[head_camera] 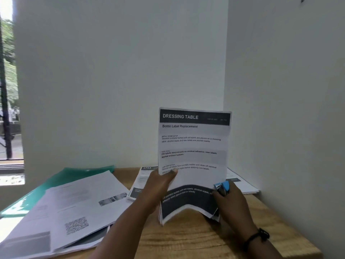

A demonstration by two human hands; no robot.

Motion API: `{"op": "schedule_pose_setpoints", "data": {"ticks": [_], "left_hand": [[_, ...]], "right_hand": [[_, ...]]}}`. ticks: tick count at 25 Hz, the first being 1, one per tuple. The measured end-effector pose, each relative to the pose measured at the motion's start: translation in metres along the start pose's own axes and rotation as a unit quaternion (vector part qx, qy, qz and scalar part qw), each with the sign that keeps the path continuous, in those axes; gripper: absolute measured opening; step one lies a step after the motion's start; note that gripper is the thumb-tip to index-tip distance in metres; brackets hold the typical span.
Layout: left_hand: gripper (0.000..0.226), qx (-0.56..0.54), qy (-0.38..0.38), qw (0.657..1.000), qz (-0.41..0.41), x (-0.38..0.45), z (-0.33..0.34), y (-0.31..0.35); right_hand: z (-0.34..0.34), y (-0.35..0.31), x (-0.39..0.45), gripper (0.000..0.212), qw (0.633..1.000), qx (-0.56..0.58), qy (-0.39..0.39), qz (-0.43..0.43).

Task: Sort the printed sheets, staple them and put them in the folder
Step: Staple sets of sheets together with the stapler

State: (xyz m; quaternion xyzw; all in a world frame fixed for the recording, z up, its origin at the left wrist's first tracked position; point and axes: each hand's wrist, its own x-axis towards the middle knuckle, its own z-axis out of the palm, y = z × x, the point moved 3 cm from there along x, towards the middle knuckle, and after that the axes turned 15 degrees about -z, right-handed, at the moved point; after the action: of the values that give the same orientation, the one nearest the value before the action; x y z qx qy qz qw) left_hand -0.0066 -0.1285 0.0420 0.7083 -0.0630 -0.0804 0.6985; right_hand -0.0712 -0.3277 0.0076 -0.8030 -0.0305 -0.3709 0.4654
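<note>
A small stack of printed sheets (194, 146) stands nearly upright in the lower centre of the frame, its bottom edge bowed and lifted just above the wooden counter (186, 238). The top sheet is headed "DRESSING TABLE" with "Bottle Label Replacement" beneath. The left hand (158, 186) grips the stack at its left edge, thumb pressed across the front of the page. The right hand (231, 200), a dark band on its wrist, holds a blue stapler (222, 186) at the stack's lower right corner, fingers curled round it; whether the stapler bites the paper cannot be told.

At lower left, loose printed pages (74, 206) lie fanned over the counter, partly covering a green folder (61, 179) that reaches toward the left edge of the frame. Behind the held stack, more printed sheets (141, 180) lie flat, and another pile (242, 186) lies against the right wall. A window (7, 90) shows at far left.
</note>
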Motion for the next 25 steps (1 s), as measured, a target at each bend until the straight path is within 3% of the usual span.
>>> {"op": "schedule_pose_setpoints", "data": {"ticks": [4,8,10,12,14,17,21,25], "left_hand": [[0.018,0.033,0.019,0.999,0.03,0.008,-0.011,0.013],[0.023,-0.036,0.049,0.998,-0.007,0.018,-0.042,0.031],[0.034,-0.09,0.072,0.993,-0.025,0.025,-0.062,0.037],[0.024,-0.181,0.073,0.979,-0.053,0.029,-0.078,0.041],[0.021,-0.237,0.093,0.965,-0.07,0.034,-0.095,0.041],[0.02,-0.246,0.138,0.958,-0.044,0.039,-0.112,0.03],[0.021,-0.239,0.155,0.958,-0.041,0.045,-0.128,-0.003],[0.019,-0.228,0.096,0.965,-0.084,0.05,-0.133,-0.02]], "right_hand": [[-0.003,-0.009,0.012,0.018,0.998,-0.022,-0.046,-0.023],[-0.013,-0.04,0.038,0.021,0.996,-0.059,0.034,-0.061],[-0.004,-0.062,0.04,0.04,0.992,-0.066,0.077,-0.078],[0.018,-0.08,0.038,0.054,0.991,-0.046,0.1,-0.079],[0.054,-0.086,0.039,0.062,0.997,0.056,0.059,0.001],[0.11,-0.083,0.053,0.053,0.941,0.286,-0.043,0.177],[0.163,-0.053,0.075,0.017,0.894,0.366,-0.038,0.257],[0.176,-0.012,0.089,0.021,0.895,0.356,-0.014,0.269]]}}
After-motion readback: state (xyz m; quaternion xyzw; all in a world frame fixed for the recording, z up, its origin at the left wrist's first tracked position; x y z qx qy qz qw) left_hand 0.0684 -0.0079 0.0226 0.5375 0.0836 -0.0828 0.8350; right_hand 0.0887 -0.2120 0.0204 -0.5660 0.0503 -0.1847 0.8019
